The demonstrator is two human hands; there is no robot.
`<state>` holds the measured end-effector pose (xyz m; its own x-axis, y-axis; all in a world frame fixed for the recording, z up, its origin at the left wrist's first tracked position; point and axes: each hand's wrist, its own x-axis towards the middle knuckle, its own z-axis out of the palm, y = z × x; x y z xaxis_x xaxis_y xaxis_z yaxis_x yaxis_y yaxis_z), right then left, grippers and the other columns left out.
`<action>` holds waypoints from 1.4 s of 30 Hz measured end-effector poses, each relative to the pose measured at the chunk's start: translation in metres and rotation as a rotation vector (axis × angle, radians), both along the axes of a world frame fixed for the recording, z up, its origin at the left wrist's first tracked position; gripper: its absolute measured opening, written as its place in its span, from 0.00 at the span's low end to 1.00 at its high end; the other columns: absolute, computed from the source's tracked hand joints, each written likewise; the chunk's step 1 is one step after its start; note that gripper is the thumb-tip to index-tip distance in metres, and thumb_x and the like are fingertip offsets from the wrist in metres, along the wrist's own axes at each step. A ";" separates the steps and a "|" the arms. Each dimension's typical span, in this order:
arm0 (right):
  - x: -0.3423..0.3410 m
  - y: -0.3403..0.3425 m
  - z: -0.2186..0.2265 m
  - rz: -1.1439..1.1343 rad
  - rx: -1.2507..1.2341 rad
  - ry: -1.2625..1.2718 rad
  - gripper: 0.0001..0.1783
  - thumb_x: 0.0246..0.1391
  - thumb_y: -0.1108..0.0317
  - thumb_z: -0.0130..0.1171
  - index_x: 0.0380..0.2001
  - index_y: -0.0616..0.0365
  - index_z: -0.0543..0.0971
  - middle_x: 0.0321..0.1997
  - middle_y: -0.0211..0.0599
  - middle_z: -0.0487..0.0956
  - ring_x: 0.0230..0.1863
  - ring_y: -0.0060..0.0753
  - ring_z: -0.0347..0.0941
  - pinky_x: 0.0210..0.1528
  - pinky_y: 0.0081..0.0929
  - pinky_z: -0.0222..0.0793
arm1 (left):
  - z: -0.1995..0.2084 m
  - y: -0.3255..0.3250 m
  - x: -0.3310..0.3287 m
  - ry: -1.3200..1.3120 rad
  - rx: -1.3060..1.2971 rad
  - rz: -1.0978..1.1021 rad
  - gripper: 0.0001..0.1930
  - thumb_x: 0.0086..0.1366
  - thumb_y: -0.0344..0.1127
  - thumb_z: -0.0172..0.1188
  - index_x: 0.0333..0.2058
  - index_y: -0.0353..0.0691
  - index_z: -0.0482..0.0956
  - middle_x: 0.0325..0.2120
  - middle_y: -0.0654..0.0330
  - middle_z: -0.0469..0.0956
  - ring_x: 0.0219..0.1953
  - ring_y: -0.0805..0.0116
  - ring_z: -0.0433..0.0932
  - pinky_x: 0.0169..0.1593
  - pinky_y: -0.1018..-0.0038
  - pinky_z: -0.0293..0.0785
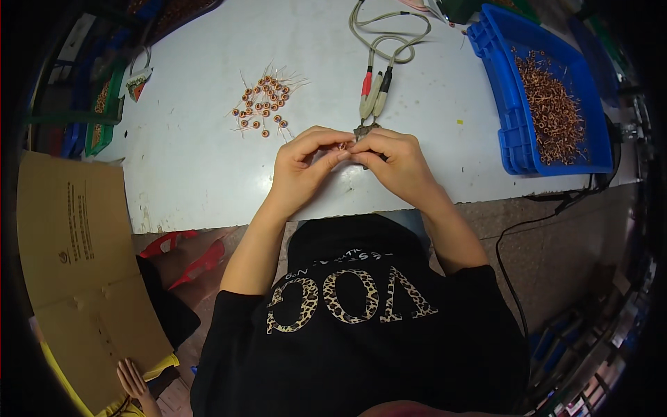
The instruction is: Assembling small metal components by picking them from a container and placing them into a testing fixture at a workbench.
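Observation:
My left hand (300,165) and my right hand (397,165) meet over the near part of the white table, fingertips pinched together. Between them is a small copper-coloured wire coil (342,146), mostly covered by my fingers. The left fingers grip its body, while the right fingertips close on its right side, perhaps on its wires. Just beyond my right fingertips sits a small dark metal block (366,130), with two clip leads (372,97) attached to it, one with a red sleeve and one with black. Several similar ring coils (261,104) with thin wire ends lie in a loose cluster to the far left.
At the right, a blue crate (511,125) holds a heap of copper parts (552,111). A grey cable (389,35) loops at the back. Green bins (104,111) stand at the left edge. Cardboard (76,257) stands at lower left, with another person's hand (132,379) touching it.

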<state>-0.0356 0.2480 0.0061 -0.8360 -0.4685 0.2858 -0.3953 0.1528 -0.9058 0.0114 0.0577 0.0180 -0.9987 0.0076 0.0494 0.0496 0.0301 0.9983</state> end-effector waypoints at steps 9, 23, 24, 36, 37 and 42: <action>-0.009 0.009 -0.003 -0.045 0.145 0.256 0.04 0.48 0.76 0.65 0.30 0.57 0.82 0.31 0.27 0.80 0.32 0.28 0.71 0.35 0.24 0.66 | -0.004 0.003 0.000 0.120 -0.265 0.103 0.10 0.62 0.23 0.66 0.43 0.33 0.85 0.33 0.60 0.81 0.32 0.73 0.76 0.38 0.80 0.71; 0.006 0.006 -0.009 -0.347 0.275 0.436 0.05 0.46 0.77 0.66 0.29 0.56 0.83 0.32 0.26 0.81 0.35 0.26 0.71 0.39 0.23 0.66 | -0.014 0.029 -0.003 0.344 -0.420 0.183 0.11 0.58 0.21 0.68 0.41 0.34 0.85 0.31 0.59 0.82 0.31 0.69 0.76 0.38 0.77 0.74; 0.005 0.007 -0.008 -0.347 0.191 0.276 0.05 0.46 0.78 0.66 0.28 0.56 0.83 0.31 0.27 0.82 0.34 0.27 0.71 0.38 0.23 0.67 | -0.015 0.029 -0.007 0.354 -0.439 0.175 0.10 0.58 0.22 0.68 0.40 0.34 0.85 0.31 0.59 0.82 0.31 0.69 0.76 0.38 0.77 0.74; -0.004 0.013 -0.030 -0.307 0.089 0.285 0.05 0.46 0.80 0.65 0.27 0.58 0.84 0.29 0.28 0.82 0.32 0.30 0.71 0.36 0.25 0.70 | -0.040 0.027 -0.012 0.428 -0.534 0.144 0.11 0.58 0.22 0.67 0.41 0.35 0.84 0.32 0.60 0.82 0.31 0.66 0.76 0.37 0.75 0.74; -0.004 0.014 -0.029 -0.302 0.076 0.308 0.05 0.46 0.80 0.65 0.27 0.58 0.84 0.29 0.28 0.82 0.32 0.30 0.71 0.36 0.25 0.70 | -0.038 0.027 -0.013 0.450 -0.543 0.156 0.11 0.58 0.22 0.67 0.41 0.35 0.84 0.32 0.60 0.82 0.31 0.66 0.76 0.37 0.75 0.74; 0.001 0.016 -0.024 -0.314 0.072 0.266 0.07 0.45 0.80 0.65 0.29 0.58 0.84 0.30 0.29 0.82 0.32 0.31 0.71 0.36 0.24 0.69 | -0.032 0.030 -0.012 0.453 -0.530 0.113 0.11 0.58 0.22 0.67 0.41 0.34 0.84 0.32 0.59 0.82 0.31 0.66 0.76 0.37 0.75 0.74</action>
<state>-0.0345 0.2640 -0.0179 -0.8429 -0.2291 0.4870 -0.5381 0.3624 -0.7610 -0.0004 0.0874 -0.0138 -0.8768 0.0430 0.4789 0.4247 0.5363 0.7294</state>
